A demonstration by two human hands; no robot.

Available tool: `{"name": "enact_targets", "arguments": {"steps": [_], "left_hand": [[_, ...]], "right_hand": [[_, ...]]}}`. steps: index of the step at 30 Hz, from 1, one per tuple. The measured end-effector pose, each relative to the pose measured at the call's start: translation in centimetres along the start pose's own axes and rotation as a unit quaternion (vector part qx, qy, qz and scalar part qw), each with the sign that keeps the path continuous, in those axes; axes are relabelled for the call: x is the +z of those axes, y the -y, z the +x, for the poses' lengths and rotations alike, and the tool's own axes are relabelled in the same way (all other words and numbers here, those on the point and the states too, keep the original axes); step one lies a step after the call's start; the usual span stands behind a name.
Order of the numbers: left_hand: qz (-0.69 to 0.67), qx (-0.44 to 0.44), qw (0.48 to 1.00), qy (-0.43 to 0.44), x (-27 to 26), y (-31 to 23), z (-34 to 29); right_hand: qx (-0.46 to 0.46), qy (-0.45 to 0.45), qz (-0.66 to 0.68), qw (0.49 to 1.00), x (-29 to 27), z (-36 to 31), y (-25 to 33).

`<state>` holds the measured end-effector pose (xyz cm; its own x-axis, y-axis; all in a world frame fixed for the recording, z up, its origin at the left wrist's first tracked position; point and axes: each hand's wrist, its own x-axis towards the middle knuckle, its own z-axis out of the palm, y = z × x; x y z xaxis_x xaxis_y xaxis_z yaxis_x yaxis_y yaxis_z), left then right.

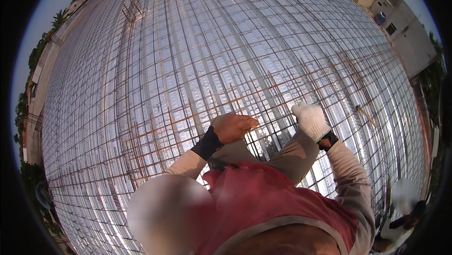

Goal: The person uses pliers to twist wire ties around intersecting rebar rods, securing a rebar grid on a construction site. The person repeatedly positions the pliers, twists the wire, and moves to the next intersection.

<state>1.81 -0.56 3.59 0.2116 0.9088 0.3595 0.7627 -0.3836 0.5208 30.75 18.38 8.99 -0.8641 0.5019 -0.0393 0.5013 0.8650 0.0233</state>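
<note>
My left hand, bare with a black wristband, is held over the rebar mesh in front of my knees. Its fingers are curled together and point right; anything in them is too small to make out. To its right, my right hand wears a white knitted glove. That hand is closed, and whatever it may grip is hidden by the glove. Beneath both hands, crossing steel bars lie over shiny ribbed metal decking. Rustier bars run across the mesh just beyond my hands.
Upright rebar stubs rise from the mesh at the far left. A yellowish tool-like piece lies on the bars to my right. Another person is low at the right edge. A grey building stands beyond the deck's right side.
</note>
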Motion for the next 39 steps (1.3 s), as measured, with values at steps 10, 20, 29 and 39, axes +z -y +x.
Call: {"name": "enact_targets", "arguments": {"steps": [10, 20, 29, 39], "left_hand": [[0.041, -0.087, 0.995, 0.016, -0.4, 6.6, -3.3], [-0.051, -0.054, 0.997, 0.016, 5.7, -2.2, 4.3], [0.079, -0.061, 0.99, 0.102, 3.4, 1.2, 2.5], [-0.093, 0.0, 0.996, 0.004, 2.5, -1.3, 3.3]], "right_hand": [[-0.034, 0.019, 0.028, 0.999, -1.9, -4.3, -0.1], [0.051, -0.066, 0.344, 0.935, -1.5, -3.4, 7.6], [0.0, -0.007, 0.188, 0.982, 2.8, -7.6, 4.8], [-0.081, 0.121, 0.211, 0.967, 0.0, -10.3, 3.7]]}}
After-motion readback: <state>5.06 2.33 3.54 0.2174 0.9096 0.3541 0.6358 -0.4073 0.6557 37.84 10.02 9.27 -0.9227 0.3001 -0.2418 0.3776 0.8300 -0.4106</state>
